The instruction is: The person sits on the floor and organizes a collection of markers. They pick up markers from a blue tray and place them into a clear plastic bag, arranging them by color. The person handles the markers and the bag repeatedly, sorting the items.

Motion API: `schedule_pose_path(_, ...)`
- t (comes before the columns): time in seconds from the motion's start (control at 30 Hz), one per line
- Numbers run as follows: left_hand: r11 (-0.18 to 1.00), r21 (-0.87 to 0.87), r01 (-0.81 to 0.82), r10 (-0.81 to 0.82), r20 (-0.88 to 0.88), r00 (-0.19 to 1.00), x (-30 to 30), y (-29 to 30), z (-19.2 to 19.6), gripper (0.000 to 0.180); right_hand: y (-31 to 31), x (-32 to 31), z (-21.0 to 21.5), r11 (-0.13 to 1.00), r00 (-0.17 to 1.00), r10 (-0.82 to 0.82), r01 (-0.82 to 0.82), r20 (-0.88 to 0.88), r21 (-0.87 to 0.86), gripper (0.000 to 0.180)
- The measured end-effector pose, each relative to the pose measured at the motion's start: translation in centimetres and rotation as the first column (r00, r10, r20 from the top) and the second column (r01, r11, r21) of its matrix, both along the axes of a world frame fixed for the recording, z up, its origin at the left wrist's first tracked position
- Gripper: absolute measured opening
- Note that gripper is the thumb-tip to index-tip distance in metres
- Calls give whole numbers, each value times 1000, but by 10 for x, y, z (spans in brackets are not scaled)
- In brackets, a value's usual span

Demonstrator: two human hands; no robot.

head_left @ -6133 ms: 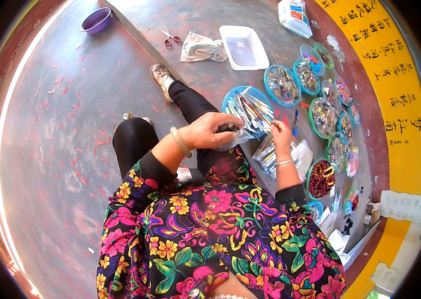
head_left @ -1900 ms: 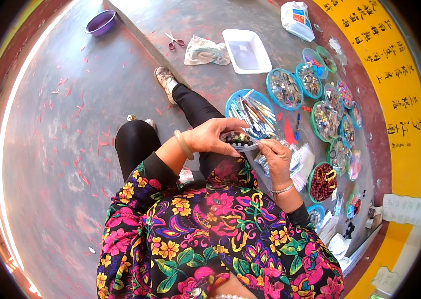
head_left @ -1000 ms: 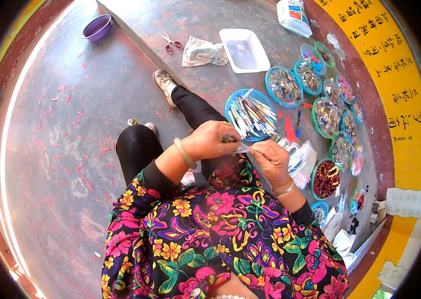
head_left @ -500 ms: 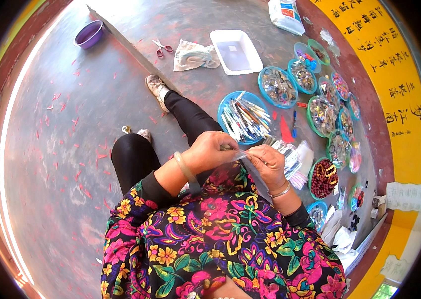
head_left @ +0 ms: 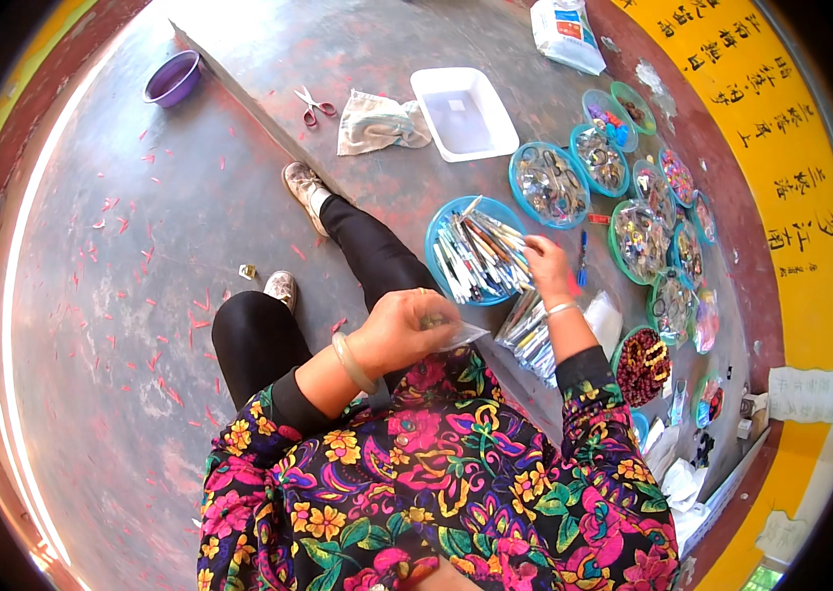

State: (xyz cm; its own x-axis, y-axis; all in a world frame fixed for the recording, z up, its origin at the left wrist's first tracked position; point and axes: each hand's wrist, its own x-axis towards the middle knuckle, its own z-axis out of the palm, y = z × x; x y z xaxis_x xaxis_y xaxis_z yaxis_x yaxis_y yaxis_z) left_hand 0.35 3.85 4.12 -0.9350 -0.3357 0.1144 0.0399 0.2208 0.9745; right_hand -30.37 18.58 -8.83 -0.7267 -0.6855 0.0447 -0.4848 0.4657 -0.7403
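Your left hand [head_left: 406,330] pinched a small clear packet [head_left: 456,335] over your lap; your right hand [head_left: 546,264], fingers loosely spread, reached the blue tray [head_left: 441,236]. Packet likely to slip: thin grip.

Small clear bag [head_left: 458,335], pinched, beside blue tray [head_left: 439,236] of pens.

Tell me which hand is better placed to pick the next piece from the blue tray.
Right. The right hand is already at the edge of the blue tray of long pieces, fingers on them. The left hand is busy holding a small clear bag over the lap.
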Motion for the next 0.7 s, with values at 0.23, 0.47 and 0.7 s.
schedule_pose_path(0.23,1000,-13,2,-2,5,1000,0,-8,-2,12,-114,20,-23,832,685,539,-341,-491,437,15)
schedule_pose_path(0.47,998,-68,8,-12,-57,998,-4,-15,0,15,-151,7,-53,606,552,709,-156,-440,780,17)
schedule_pose_path(0.7,998,-58,9,-9,1,1000,-6,-15,-2,14,-112,-6,-25,604,668,626,-90,-402,792,18)
